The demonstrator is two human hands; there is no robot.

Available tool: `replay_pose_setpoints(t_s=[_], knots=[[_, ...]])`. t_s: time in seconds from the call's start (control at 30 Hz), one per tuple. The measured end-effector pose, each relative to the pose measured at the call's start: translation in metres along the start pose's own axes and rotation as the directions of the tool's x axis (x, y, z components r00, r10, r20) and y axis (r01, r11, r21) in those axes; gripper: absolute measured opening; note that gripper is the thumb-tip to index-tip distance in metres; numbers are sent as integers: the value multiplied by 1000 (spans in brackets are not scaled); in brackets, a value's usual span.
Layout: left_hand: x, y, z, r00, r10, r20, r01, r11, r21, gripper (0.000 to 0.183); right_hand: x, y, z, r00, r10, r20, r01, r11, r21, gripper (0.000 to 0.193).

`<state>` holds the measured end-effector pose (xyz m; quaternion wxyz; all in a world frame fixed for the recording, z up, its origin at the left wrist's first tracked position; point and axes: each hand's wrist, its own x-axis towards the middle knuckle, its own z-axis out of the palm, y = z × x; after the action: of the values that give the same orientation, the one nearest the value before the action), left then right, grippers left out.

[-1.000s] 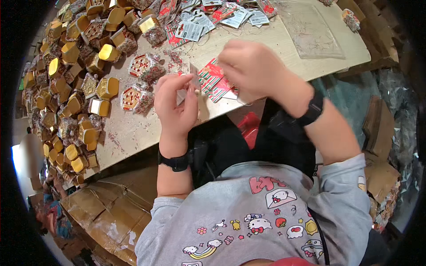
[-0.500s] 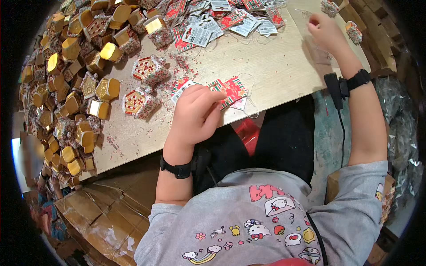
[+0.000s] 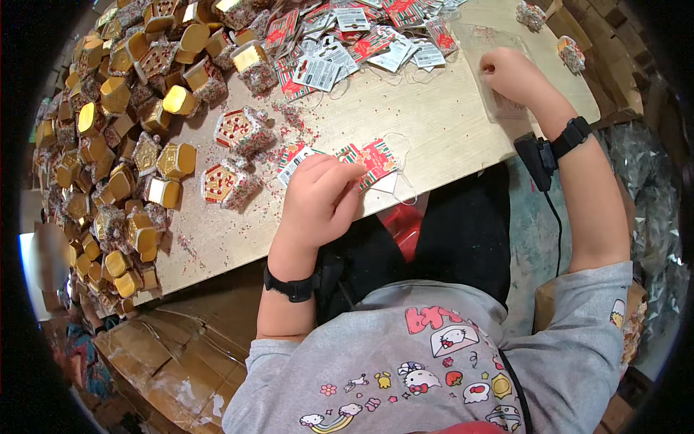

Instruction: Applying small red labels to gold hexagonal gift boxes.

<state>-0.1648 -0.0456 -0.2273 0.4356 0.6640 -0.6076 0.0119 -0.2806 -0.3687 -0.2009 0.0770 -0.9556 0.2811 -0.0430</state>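
My left hand (image 3: 322,197) is closed at the table's near edge. Its bent forefinger meets a red, green and white hang tag (image 3: 379,160) with a thin looped string (image 3: 409,178). Another tag (image 3: 293,165) shows on the hand's far left side. My right hand (image 3: 515,78) is curled shut above a clear plastic tray or bag (image 3: 497,108) at the table's right end. Whatever its fingertips hold is hidden. Two small house-shaped ornaments, an upper one (image 3: 240,129) and a lower one (image 3: 225,184), lie left of my left hand, with red-dotted fronts and sprinkle-coated sides.
A big heap of similar ornaments (image 3: 116,95) with gold bases covers the table's left side. Many stringed tags (image 3: 361,43) pile up at the back. Loose sprinkles (image 3: 184,242) dot the table (image 3: 434,123). Two more ornaments, one (image 3: 531,16) behind another (image 3: 571,54), stand far right.
My right hand has come nearer and a little left, over the clear plastic. The left hand stays by the tags almost unmoved. The whole view has shifted slightly.
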Motion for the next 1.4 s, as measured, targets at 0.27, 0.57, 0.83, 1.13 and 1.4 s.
replay_pose_setpoints(t_s=[0.27, 0.57, 0.83, 1.13, 1.4], knots=[[-1, 4, -2, 989, -7, -147, 6, 1000, -8, 18, 8, 32, -14, 965, 183, 188, -162, 980, -118, 18], [-5, 4, -4, 981, -8, -194, 3, 1000, -24, 17, 4, 24, 2, 1000, -9, -7, 4, 882, -471, 17], [-6, 0, -4, 986, -5, -169, -5, 998, -56, 16, -2, 25, -29, 991, 38, 130, -3, 965, -261, 16], [-2, 2, -3, 988, 39, -150, -39, 999, 3, 16, -20, 17, -9, 984, -167, 57, 177, 938, -297, 10], [-3, 3, -3, 988, -20, -151, 17, 1000, -19, 16, -11, 24, -12, 992, -94, 84, 111, 965, -237, 11]])
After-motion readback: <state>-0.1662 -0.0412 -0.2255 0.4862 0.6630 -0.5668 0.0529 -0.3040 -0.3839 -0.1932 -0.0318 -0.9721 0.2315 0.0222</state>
